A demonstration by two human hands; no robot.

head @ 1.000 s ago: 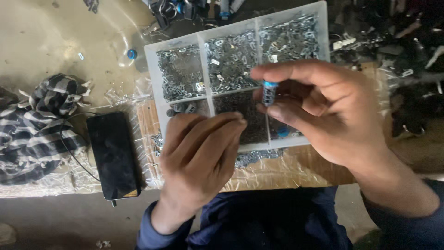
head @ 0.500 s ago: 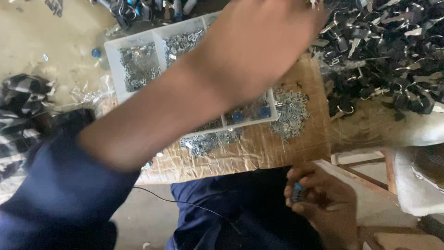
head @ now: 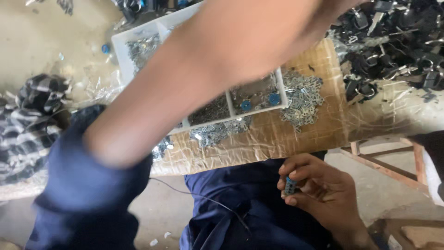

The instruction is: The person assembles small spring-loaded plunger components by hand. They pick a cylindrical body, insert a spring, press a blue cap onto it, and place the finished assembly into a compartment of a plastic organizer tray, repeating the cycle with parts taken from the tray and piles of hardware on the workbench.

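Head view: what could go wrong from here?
1. The left arm sweeps blurred right over the white compartment tray; its sleeve could catch the rim and tip out the small metal parts.
2. The loose heap of metal pieces lies near the board's edge and could get knocked off.
3. The right hand pinches a small blue part over the lap; a slip may drop it.

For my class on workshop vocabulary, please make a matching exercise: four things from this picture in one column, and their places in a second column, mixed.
Things:
1. white compartment tray
2. small blue part
3. pile of black parts
4. striped cloth

Places:
a. far left
b. on the board, under the left forearm
c. top right
d. in the right hand

Pairs: 1-b, 2-d, 3-c, 4-a
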